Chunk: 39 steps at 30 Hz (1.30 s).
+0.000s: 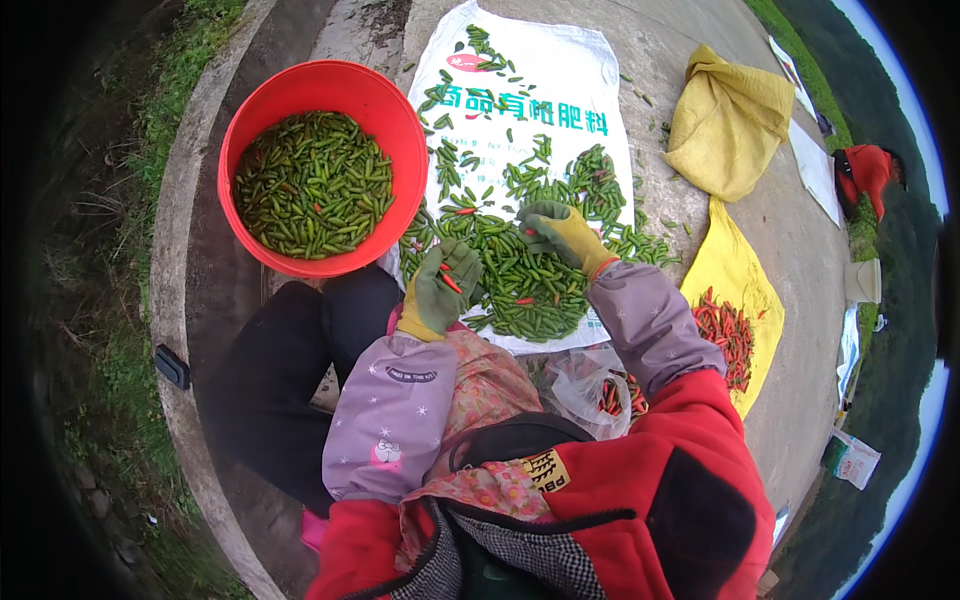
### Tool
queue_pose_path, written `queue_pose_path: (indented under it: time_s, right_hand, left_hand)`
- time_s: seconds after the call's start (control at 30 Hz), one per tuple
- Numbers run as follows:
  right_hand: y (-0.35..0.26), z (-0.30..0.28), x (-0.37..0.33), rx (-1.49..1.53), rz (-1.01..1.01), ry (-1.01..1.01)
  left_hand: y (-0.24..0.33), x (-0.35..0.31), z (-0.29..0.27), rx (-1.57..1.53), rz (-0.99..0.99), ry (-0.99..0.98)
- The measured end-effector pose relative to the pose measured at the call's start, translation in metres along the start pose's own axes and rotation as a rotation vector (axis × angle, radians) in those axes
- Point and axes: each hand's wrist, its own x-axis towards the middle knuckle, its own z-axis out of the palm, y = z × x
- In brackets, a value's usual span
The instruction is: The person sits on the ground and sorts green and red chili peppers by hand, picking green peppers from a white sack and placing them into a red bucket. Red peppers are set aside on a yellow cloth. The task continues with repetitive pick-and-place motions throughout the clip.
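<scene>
Both of my hands wear green and yellow work gloves. My left hand [440,288] is cupped, its fingers curled round a couple of red chili peppers [450,283]. Over the heap of green chili peppers [530,285] my right hand [562,236] reaches in from the right, fingers bent together, with a bit of red at its fingertips that looks like a chili pepper. The heap lies on a white woven sack [570,60] spread flat, and a few red peppers show among the green ones. More green peppers are scattered over the sack's far part.
A red bucket [228,190] of green peppers stands at the left. On the right, red peppers [725,340] lie on a yellow sheet [745,265], below a crumpled yellow sack [730,120]. A clear plastic bag [585,385] with red peppers sits by my lap. Farther right stands a pale bucket [862,282].
</scene>
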Motion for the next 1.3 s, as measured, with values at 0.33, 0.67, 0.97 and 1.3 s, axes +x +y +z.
queue_pose_path:
  time_s: [0.33, 0.67, 0.97, 1.3]
  right_hand:
    - [0.086, 0.017, -0.07, -1.789, -0.537, -0.057]
    - [0.025, -0.013, -0.036, -0.192, -0.038, -0.304]
    - [0.007, 0.026, 0.072, 0.312, 0.024, -0.246]
    - [0.017, 0.056, 0.093, -1.721, -0.691, 0.018]
  left_hand:
    - [-0.003, -0.008, 0.024, 0.177, 0.026, 0.448]
    - [-0.009, -0.006, 0.041, 0.174, 0.131, 0.622]
    - [-0.002, -0.011, 0.023, 0.184, 0.147, 0.429]
    - [-0.006, -0.011, 0.015, 0.151, 0.218, 0.511]
